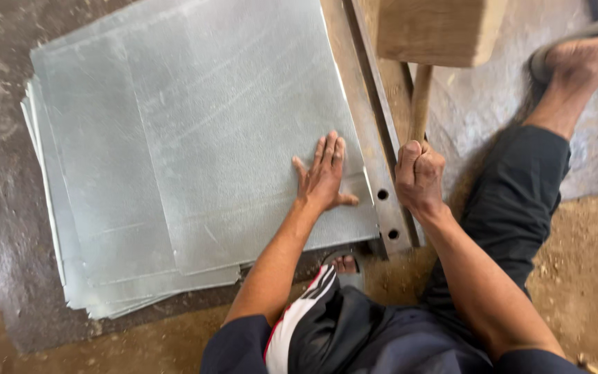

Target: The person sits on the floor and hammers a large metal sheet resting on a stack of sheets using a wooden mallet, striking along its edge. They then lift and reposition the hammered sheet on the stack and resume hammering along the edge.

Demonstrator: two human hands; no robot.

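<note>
My left hand [324,176] lies flat, fingers together, on the top galvanized metal sheet [230,125], near its right edge. That edge rests against a steel angle bar [375,145] with two holes at its near end. My right hand [420,176] is clenched on the wooden handle [421,97] of a large wooden mallet, whose block head [437,31] is raised above the bar at the top of the view.
Several more metal sheets [77,228] are stacked beneath, fanned out to the left on a dark floor. My right leg [520,201] stretches out to the right, foot [583,59] near the top. Sandy dirt floor [590,277] lies at right and front.
</note>
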